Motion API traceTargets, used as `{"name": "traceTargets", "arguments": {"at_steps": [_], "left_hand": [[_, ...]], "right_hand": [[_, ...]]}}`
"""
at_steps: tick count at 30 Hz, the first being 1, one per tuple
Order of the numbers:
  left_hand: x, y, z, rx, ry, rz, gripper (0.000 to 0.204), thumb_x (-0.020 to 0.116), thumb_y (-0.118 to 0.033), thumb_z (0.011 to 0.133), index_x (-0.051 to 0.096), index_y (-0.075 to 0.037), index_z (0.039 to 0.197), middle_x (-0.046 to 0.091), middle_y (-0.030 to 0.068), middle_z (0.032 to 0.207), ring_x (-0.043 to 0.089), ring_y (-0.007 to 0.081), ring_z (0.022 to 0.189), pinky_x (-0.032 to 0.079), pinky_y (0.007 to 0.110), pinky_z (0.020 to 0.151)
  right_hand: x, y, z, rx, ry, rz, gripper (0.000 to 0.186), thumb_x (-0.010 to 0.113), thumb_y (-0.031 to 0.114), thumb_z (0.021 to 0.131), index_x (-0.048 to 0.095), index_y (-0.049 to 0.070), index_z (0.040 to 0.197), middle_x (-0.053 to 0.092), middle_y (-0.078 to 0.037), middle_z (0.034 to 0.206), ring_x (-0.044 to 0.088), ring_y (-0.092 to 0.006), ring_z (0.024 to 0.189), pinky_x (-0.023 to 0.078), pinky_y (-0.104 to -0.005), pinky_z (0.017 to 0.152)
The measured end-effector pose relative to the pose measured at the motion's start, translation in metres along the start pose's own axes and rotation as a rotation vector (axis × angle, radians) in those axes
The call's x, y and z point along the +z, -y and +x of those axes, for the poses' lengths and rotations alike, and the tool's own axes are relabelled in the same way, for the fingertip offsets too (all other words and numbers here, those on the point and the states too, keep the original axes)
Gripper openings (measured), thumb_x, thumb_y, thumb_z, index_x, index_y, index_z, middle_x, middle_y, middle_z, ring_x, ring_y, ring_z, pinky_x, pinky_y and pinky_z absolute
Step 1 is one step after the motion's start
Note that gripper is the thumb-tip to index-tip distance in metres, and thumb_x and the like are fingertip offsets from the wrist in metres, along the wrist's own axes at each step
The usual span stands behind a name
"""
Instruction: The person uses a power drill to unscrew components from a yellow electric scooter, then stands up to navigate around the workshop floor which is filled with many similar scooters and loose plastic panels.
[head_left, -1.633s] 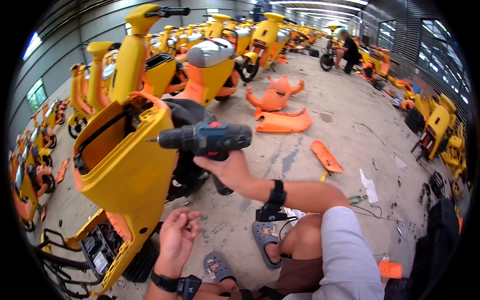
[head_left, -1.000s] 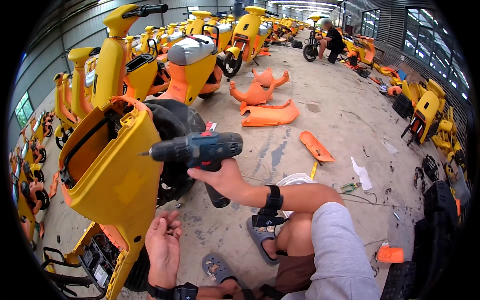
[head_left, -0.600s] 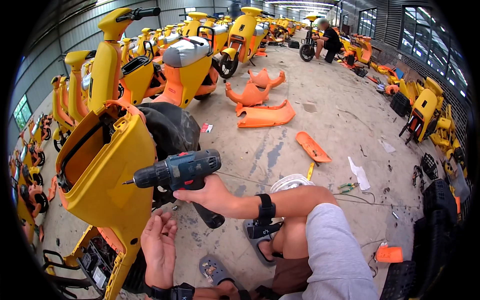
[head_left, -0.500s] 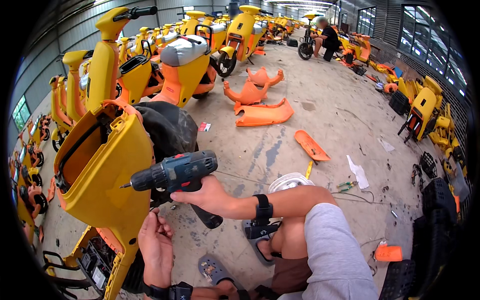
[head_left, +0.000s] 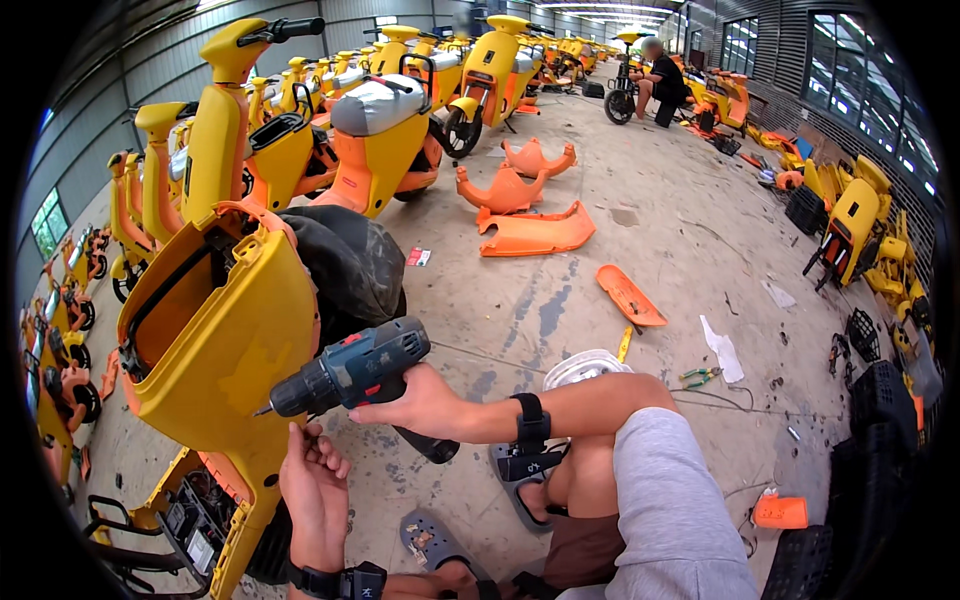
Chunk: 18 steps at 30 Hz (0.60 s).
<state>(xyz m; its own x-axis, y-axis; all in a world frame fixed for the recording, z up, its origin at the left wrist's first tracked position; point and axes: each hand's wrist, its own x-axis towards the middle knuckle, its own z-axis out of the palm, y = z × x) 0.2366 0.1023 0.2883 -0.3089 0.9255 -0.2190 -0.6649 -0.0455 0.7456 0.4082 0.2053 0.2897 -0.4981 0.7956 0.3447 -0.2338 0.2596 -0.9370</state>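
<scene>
My right hand (head_left: 422,400) is wrapped round the grip of a dark blue cordless drill (head_left: 365,358). The drill lies nearly level, its bit pointing left at the yellow body panel (head_left: 215,375) of a scooter. Just below the bit is my left hand (head_left: 318,480), palm up, fingers curled and thumb raised beside the panel. Whatever its fingertips may hold is too small to make out. Below the panel, the scooter's open lower part shows a dark electrical unit (head_left: 195,520) and wiring. A black cover (head_left: 350,260) drapes the part behind the panel.
Orange body panels (head_left: 540,232) lie on the concrete floor ahead, with an orange tray-shaped cover (head_left: 630,296) nearer. Green-handled pliers (head_left: 700,377) and a white cloth (head_left: 722,348) lie to the right. Yellow scooters (head_left: 385,130) stand in rows at left. Another person (head_left: 660,80) sits far off.
The drill has tilted, its bit dropping toward my left fingertips and the panel's lower right edge. My left hand stays nearly in place. The whole view has shifted slightly.
</scene>
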Motion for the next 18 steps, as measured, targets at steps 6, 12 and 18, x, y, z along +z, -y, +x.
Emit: {"name": "traceTargets", "arguments": {"at_steps": [6,12,18], "left_hand": [[-0.005,-0.003,0.003,0.053,-0.037,-0.019,0.030,0.052,-0.034,0.098,0.054,-0.004,0.097,0.052,0.0033,0.077,0.041,0.0096,0.059,0.033,0.023,0.052],[-0.001,-0.004,-0.003,0.114,-0.100,0.136,0.022,0.052,-0.024,0.099,0.055,-0.002,0.099,0.064,0.0091,0.090,0.049,0.0081,0.061,0.035,0.021,0.050],[-0.010,-0.005,0.000,0.211,-0.130,0.097,0.016,0.060,-0.017,0.095,0.060,-0.002,0.100,0.064,0.0065,0.086,0.050,0.0070,0.057,0.035,0.018,0.046]], "right_hand": [[-0.004,-0.013,0.002,-0.061,0.017,-0.033,0.054,0.082,0.017,0.073,0.056,0.005,0.119,0.062,-0.004,0.109,0.057,-0.0126,0.099,0.045,-0.0297,0.091],[-0.004,-0.008,0.000,-0.037,0.022,-0.006,0.056,0.083,0.020,0.070,0.058,0.004,0.117,0.062,-0.007,0.110,0.057,-0.0139,0.103,0.045,-0.0314,0.093],[-0.014,0.001,0.001,0.035,0.026,-0.058,0.056,0.083,0.017,0.070,0.057,0.004,0.118,0.063,-0.005,0.109,0.059,-0.0129,0.098,0.048,-0.0301,0.089]]}}
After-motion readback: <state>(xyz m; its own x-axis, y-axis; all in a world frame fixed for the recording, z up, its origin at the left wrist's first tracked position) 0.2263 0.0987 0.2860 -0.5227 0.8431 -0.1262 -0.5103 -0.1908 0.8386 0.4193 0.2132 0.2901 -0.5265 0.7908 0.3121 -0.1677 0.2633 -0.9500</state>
